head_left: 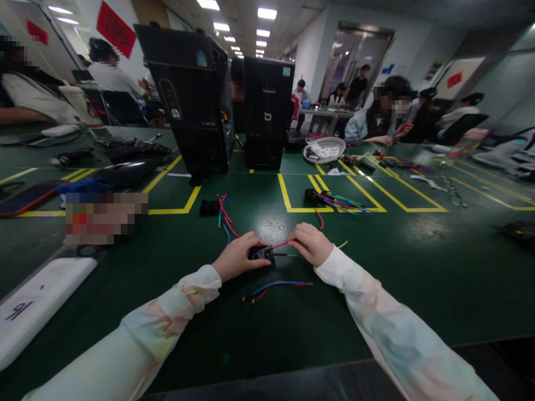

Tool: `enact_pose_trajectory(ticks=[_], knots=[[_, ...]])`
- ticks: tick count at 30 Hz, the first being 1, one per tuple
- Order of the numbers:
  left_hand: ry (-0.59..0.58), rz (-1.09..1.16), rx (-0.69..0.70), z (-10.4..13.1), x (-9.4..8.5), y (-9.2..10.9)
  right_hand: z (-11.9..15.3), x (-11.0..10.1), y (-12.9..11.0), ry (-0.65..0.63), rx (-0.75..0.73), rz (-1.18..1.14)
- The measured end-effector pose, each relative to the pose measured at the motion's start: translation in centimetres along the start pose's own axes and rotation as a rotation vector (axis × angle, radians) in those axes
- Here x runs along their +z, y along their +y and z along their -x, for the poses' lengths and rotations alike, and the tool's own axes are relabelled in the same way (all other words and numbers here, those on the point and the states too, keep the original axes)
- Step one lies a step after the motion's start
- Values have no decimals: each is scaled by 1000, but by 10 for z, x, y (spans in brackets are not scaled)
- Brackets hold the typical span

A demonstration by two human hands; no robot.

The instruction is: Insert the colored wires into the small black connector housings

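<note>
My left hand (238, 257) grips a small black connector block (262, 253) just above the green table (376, 289). My right hand (311, 243) pinches a red wire (281, 244) that runs into the block; a green wire (292, 255) also sticks out of the block toward the right. A loose bundle of blue and red wires (278, 287) lies on the table just in front of both hands. Behind my left hand sits another black connector (209, 207) with red, blue and green wires (224, 214) trailing from it.
Two black computer towers (190, 94) (267, 111) stand at the back centre. A third connector with coloured wires (334, 200) lies inside yellow tape markings, a white basket (325, 149) behind it. A white flat panel (37, 303) lies at left. Other people sit around the tables.
</note>
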State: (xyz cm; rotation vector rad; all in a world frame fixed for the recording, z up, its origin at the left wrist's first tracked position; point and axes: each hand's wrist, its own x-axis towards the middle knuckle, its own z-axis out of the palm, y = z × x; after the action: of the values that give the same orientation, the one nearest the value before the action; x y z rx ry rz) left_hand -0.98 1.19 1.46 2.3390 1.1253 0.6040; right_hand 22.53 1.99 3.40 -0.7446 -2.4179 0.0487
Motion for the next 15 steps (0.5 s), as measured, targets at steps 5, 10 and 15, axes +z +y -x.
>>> enact_pose_trajectory(ticks=[5, 10, 15], knots=[[3, 25, 3, 0, 0, 0, 7, 11, 13, -177, 52, -116], [1, 24, 1, 0, 0, 0, 7, 8, 13, -173, 59, -103], [11, 5, 10, 0, 1, 0, 1, 3, 0, -14, 28, -10]])
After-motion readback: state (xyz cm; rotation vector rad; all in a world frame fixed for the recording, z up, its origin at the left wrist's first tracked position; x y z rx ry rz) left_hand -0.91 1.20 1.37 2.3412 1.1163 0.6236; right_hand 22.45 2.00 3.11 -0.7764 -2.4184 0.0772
